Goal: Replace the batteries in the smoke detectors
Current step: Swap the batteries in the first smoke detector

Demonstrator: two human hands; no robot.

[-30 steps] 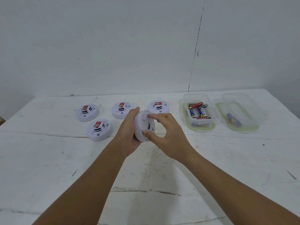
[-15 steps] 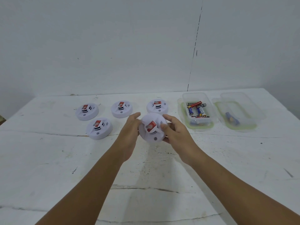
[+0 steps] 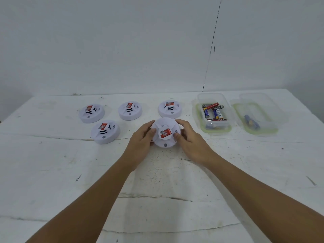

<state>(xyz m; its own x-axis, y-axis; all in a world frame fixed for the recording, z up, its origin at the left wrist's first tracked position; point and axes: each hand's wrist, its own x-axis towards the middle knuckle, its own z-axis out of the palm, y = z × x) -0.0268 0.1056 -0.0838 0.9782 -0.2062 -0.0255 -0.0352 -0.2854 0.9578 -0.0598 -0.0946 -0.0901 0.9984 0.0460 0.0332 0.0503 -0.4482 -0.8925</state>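
A pale grey wall (image 3: 122, 41) fills the upper half of the view, plain but for a thin dark crack (image 3: 211, 48) running down to the far edge of the tabletop. The white tabletop (image 3: 52, 172) is scuffed and flecked, with long hairline cracks crossing it from left to right.

Toward the far right corner sit two clear plastic containers side by side. The left container (image 3: 199, 109) holds a loose pile of batteries (image 3: 213, 111); the right container (image 3: 277, 109) holds a single battery (image 3: 250, 122).

Along the far edge, left of the containers, three white smoke detectors stand in a row: the left detector (image 3: 91, 113), the middle detector (image 3: 130, 110) and the right detector (image 3: 169, 108). A fourth detector (image 3: 105, 131) sits nearer, in front of the gap between the left and middle ones.

The held detector (image 3: 165, 132) is at the middle of the tabletop, just in front of the right detector, its red label facing up. The left hand (image 3: 140, 142) grips its left rim with curled fingers, and the right hand (image 3: 191, 141) grips its right rim, thumb on the top face. Whether it rests on the surface cannot be told.
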